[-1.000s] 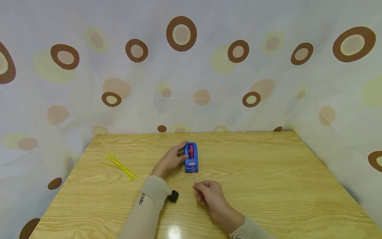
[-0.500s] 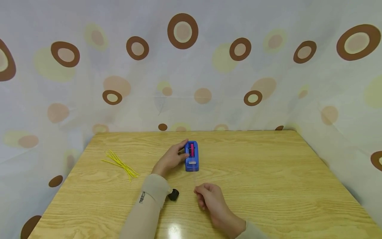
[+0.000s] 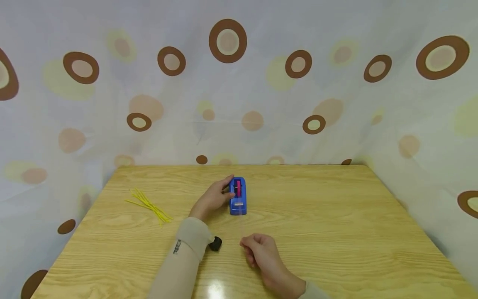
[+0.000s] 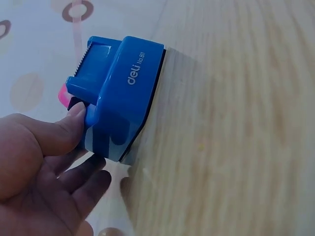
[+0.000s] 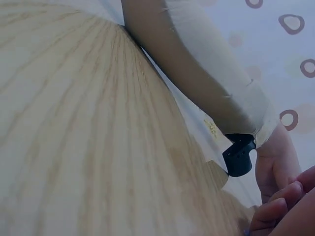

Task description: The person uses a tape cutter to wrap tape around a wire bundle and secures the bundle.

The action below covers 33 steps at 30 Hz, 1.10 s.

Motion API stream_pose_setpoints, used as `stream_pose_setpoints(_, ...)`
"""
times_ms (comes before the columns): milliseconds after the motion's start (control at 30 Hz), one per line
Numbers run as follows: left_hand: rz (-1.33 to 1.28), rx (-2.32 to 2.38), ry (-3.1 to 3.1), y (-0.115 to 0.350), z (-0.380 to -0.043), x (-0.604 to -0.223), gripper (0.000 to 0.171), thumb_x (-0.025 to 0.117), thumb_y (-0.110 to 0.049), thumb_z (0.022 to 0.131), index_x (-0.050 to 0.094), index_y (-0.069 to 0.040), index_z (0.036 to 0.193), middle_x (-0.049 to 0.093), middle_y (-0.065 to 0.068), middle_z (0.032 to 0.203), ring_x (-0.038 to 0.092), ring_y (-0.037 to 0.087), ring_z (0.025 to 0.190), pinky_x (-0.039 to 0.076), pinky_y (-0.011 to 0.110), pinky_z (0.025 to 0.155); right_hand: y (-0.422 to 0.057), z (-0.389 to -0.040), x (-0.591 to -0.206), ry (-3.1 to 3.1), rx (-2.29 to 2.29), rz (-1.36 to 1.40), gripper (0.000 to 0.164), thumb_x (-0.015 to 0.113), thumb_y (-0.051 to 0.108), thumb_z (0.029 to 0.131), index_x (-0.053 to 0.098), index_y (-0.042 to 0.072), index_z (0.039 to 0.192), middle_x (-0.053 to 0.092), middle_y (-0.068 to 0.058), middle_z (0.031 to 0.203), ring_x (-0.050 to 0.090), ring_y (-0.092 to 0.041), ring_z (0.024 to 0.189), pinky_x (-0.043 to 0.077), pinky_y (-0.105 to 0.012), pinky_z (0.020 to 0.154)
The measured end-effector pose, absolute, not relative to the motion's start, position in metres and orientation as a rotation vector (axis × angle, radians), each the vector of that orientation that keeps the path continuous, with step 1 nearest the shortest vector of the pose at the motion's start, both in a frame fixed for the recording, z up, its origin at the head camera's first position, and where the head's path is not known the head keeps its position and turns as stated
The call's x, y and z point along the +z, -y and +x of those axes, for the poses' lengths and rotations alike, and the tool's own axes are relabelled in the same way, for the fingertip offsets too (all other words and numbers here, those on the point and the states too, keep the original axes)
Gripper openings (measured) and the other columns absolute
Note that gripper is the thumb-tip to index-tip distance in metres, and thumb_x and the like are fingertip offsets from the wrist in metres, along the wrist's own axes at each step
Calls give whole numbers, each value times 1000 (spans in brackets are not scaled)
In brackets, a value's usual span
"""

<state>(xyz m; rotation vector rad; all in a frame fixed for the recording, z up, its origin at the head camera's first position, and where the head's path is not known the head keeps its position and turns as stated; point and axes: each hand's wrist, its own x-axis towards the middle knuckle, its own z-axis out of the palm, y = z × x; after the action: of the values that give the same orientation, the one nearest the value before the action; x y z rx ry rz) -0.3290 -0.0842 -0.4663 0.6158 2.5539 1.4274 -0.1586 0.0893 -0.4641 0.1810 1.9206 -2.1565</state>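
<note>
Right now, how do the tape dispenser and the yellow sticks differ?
The tape dispenser is blue and chunky; the yellow sticks are thin. The left hand holds the tape dispenser; no hand touches the yellow sticks. Both rest on the table.

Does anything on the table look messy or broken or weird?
Nothing looks broken or spilled. The yellow sticks lie crisscrossed in an untidy pile on the wooden table's left side, but that's just messy. The blue tape dispenser sits on its base in the left hand, with tape stretching to the right hand.
</note>
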Motion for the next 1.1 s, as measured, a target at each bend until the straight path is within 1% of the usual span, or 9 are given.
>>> stream_pose_setpoints(167, 573, 1415, -2674, 81, -330, -466, 63, 66, -8, 95, 39, -6, 151, 43, 16, 149, 47, 35, 132, 42, 44, 103, -92, -162, -470, -1925, -2154, 118, 20, 61, 11, 96, 66, -8, 91, 46, 2, 59, 39, -8, 51, 34, -20, 47)
stream_pose_setpoints(267, 550, 1405, -2724, 78, -329, -464, 61, 70, -10, 93, 45, -5, 148, 48, 16, 146, 50, 35, 129, 46, 43, 99, -96, -163, -472, -1946, -2136, 107, 23, 60, 13, 98, 66, -9, 94, 46, 1, 59, 39, -8, 52, 35, -20, 48)
stream_pose_setpoints(367, 527, 1418, -2731, 77, -326, -463, 60, 72, -11, 92, 47, -2, 145, 49, 17, 144, 52, 36, 127, 47, 44, 98, -97, -163, -474, -1941, -2131, 104, 23, 60, 13, 98, 66, -9, 94, 46, 1, 59, 39, -8, 52, 36, -20, 48)
stream_pose_setpoints(500, 483, 1473, -2694, 77, -321, -463, 58, 70, -14, 93, 47, 0, 145, 50, 18, 144, 52, 35, 127, 45, 45, 100, -97, -162, -476, -1929, -2129, 100, 23, 60, 13, 98, 65, -9, 93, 46, 2, 58, 40, -8, 52, 37, -20, 48)
stream_pose_setpoints(700, 419, 1469, -2717, 79, -317, -464, 52, 69, -22, 95, 53, -5, 142, 53, 15, 141, 53, 33, 127, 45, 44, 100, -96, -162, -479, -1922, -2117, 84, 23, 61, 14, 98, 67, -8, 92, 47, 2, 58, 41, -8, 52, 37, -20, 48)
stream_pose_setpoints(833, 401, 1489, -2716, 81, -313, -460, 52, 68, -23, 96, 52, -6, 143, 53, 13, 142, 52, 31, 128, 45, 44, 101, -96, -163, -479, -1910, -2120, 66, 24, 62, 15, 98, 67, -8, 92, 47, 2, 58, 40, -8, 52, 37, -20, 48)
stream_pose_setpoints(967, 431, 1545, -2691, 85, -308, -454, 54, 67, -21, 96, 50, -3, 144, 52, 13, 143, 51, 31, 129, 45, 44, 101, -96, -164, -479, -1905, -2113, 49, 24, 62, 15, 98, 67, -7, 91, 47, 1, 58, 40, -8, 52, 37, -20, 49)
stream_pose_setpoints(1100, 455, 1562, -2648, 89, -302, -449, 60, 68, -25, 95, 45, -7, 148, 50, 13, 145, 49, 29, 131, 45, 42, 101, -96, -164, -478, -1892, -2116, 48, 22, 61, 15, 98, 66, -6, 91, 47, 1, 59, 41, -9, 52, 38, -21, 49)
